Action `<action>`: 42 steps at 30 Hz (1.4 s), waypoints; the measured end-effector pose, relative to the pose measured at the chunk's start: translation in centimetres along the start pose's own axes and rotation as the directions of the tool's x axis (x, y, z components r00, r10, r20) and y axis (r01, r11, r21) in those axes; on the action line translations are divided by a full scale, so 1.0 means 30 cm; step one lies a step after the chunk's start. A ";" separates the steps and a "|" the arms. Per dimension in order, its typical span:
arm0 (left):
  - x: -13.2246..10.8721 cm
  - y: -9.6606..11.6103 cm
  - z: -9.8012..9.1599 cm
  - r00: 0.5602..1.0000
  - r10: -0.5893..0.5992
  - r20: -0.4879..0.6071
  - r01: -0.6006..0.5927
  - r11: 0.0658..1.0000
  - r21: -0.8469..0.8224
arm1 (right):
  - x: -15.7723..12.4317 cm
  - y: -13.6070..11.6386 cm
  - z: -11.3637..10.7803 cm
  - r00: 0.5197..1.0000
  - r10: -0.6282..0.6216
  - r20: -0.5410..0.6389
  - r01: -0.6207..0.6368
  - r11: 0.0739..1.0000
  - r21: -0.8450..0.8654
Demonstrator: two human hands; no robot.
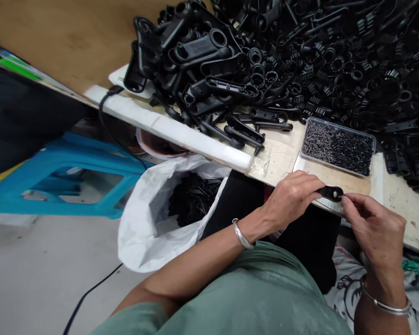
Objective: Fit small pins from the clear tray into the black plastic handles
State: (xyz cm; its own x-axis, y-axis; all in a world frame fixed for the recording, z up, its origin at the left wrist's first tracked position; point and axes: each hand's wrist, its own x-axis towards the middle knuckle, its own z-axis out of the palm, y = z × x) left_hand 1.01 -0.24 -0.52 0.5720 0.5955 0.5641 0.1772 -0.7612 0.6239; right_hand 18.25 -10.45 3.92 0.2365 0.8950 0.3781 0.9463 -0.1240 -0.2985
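Note:
My left hand (291, 197) is closed around a small black plastic arm (331, 192) with a hole at its end, held just over the table's near edge. My right hand (373, 228) is pinched at the tip of that same part, its fingertips pressed together on something too small to make out. Right behind the hands stands a clear shallow tray (338, 147) full of small dark screws. A large heap of black plastic arms and rings (300, 60) covers the table beyond it.
A white sack (153, 218) holding more black parts stands open on the floor beside my left knee. A blue plastic stool (77, 174) stands further left. A black cable (91, 291) runs across the grey floor. The table edge (174, 132) is wrapped in white.

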 end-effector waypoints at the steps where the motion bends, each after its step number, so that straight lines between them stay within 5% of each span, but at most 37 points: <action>1: -0.002 -0.001 0.003 1.000 0.004 -0.010 -0.004 1.000 0.001 | -0.002 -0.006 0.000 1.000 -0.019 0.009 0.019 1.000 -0.001; 11: -0.009 -0.007 0.010 1.000 -0.009 0.021 0.009 1.000 -0.001 | 0.003 -0.039 0.012 0.972 -0.227 0.063 0.234 0.963 -0.137; 18: -0.006 -0.003 0.008 0.999 -0.019 0.035 0.021 0.999 -0.036 | -0.001 -0.087 0.013 0.959 -0.220 0.180 0.267 0.914 -0.306; 21: -0.005 -0.001 0.008 1.000 -0.006 0.021 0.007 0.998 -0.059 | 0.000 -0.087 0.010 0.973 -0.165 0.160 0.198 0.954 -0.223; 24: -0.004 -0.002 0.011 0.999 -0.016 0.028 0.018 0.998 -0.067 | 0.006 -0.070 0.002 0.982 0.059 0.180 -0.057 0.998 -0.017; 27: -0.001 -0.003 0.010 0.998 -0.034 0.060 0.038 0.997 -0.060 | 0.020 -0.056 -0.003 0.910 0.289 0.297 -0.348 0.923 0.166; 29: 0.002 -0.003 0.006 0.996 -0.033 0.087 0.037 0.998 -0.042 | 0.028 -0.053 -0.003 0.875 0.349 0.337 -0.432 0.876 0.214; 37: 0.002 -0.003 -0.002 0.994 0.024 0.104 -0.023 1.000 -0.009 | 0.027 -0.074 -0.001 0.896 0.333 0.293 -0.346 0.938 -0.005; 42: 0.003 -0.006 -0.003 0.996 0.032 0.085 -0.027 0.998 -0.050 | 0.040 -0.088 -0.016 0.919 0.210 0.334 -0.183 0.977 -0.111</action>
State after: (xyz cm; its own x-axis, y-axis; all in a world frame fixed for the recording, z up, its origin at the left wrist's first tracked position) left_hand 0.94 -0.03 -0.53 0.6431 0.5472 0.5357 0.1214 -0.7636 0.6342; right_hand 16.15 -9.26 5.58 0.3430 0.9393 -0.0077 0.9055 -0.3328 -0.2635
